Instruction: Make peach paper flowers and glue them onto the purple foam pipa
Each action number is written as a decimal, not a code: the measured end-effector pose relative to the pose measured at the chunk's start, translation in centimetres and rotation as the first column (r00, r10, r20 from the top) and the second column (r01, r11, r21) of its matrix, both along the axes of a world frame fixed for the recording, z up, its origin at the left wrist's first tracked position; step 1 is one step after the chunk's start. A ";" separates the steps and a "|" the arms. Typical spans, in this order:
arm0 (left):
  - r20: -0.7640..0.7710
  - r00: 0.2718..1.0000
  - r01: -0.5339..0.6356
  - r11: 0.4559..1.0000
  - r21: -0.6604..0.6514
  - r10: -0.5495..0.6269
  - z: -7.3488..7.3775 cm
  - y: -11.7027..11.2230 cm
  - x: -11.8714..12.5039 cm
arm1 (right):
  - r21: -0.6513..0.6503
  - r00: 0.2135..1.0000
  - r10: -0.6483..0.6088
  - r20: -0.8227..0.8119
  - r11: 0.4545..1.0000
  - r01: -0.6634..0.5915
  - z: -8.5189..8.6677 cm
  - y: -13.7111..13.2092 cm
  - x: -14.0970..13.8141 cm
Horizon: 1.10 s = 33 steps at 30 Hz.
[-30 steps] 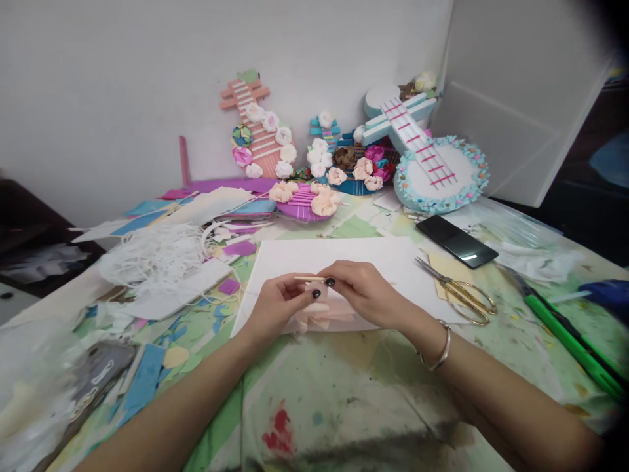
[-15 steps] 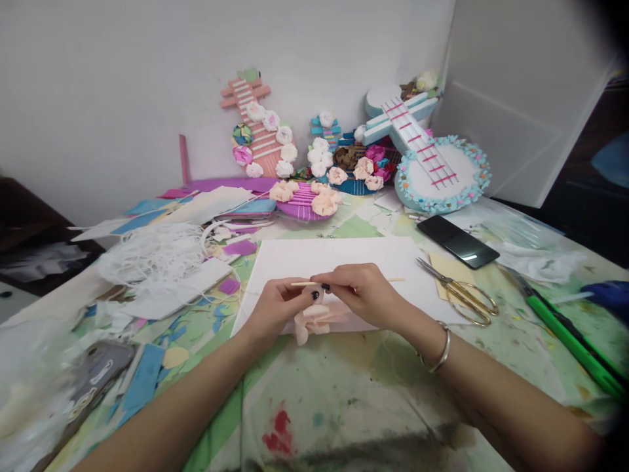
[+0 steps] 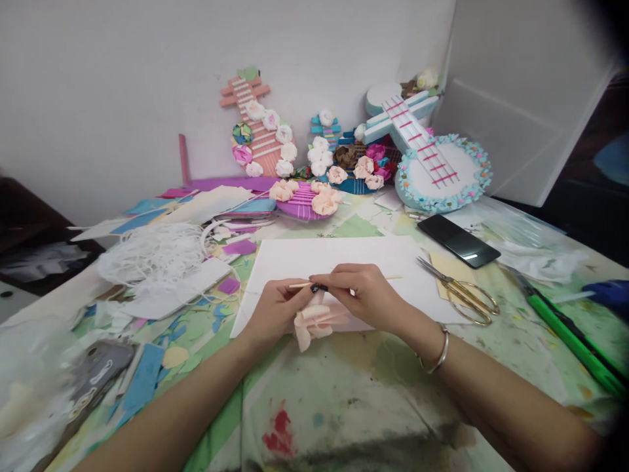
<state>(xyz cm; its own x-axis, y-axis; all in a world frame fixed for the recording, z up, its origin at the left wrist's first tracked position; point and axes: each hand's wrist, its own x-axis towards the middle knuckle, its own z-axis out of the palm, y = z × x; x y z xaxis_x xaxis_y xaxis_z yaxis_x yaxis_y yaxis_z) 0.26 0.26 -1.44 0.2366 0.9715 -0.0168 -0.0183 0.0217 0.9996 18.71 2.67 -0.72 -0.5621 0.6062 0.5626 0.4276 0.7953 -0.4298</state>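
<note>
Over the white sheet (image 3: 289, 255), my left hand (image 3: 272, 311) and my right hand (image 3: 368, 295) meet with fingertips pinched together. Between them runs a thin pale wooden stick (image 3: 297, 285); its one end shows by my left fingers, and a pale length shows beyond my right hand. A strip of peach crepe paper (image 3: 312, 324) hangs in ruffles below the stick, its upper edge at the fingertips. Both hands are closed, the left on the paper and stick, the right at the stick. Where the paper meets the stick is partly hidden by my fingers.
Gold-handled scissors (image 3: 466, 295), a black phone (image 3: 458, 241) and a green cutter (image 3: 570, 337) lie to the right. White string (image 3: 157, 259) and paper scraps cover the left. Decorated model instruments, including a light-blue one (image 3: 437, 164), stand along the back wall.
My fingertips have drawn closer together on the stick. The ruffled peach crepe paper hangs slightly lower and has shifted shape. Both arms stay almost in place.
</note>
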 end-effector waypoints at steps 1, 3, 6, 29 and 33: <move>-0.018 1.000 -0.006 1.000 0.015 0.007 0.0 0.0 0.0 | 0.007 1.000 -0.002 0.001 1.000 0.002 0.0 0.0 0.0; -0.062 0.998 -0.031 0.998 0.054 0.034 0.0 0.0 0.0 | 0.022 1.000 0.004 0.008 1.000 -0.005 0.0 0.0 0.1; -0.122 0.990 -0.055 0.994 0.098 0.067 0.1 -0.1 0.0 | 0.027 1.000 0.015 0.009 1.000 -0.016 0.1 -0.1 0.1; -0.263 0.956 0.034 0.836 0.547 0.133 0.1 0.0 -0.4 | 0.012 0.990 -0.132 -0.057 0.991 0.133 1.1 -0.9 -0.5; -0.275 0.952 0.038 0.837 0.546 0.136 0.1 -0.1 -0.4 | 0.022 0.989 -0.140 -0.045 0.990 0.141 1.1 -1.1 -0.5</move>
<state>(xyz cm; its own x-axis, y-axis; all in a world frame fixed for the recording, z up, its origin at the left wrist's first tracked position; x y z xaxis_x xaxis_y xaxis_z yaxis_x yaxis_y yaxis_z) -0.15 0.17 -1.32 0.2569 0.8541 0.4523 0.2881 -0.5144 0.8077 18.21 1.59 0.42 -0.4467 0.6631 0.6006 0.5173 0.7391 -0.4313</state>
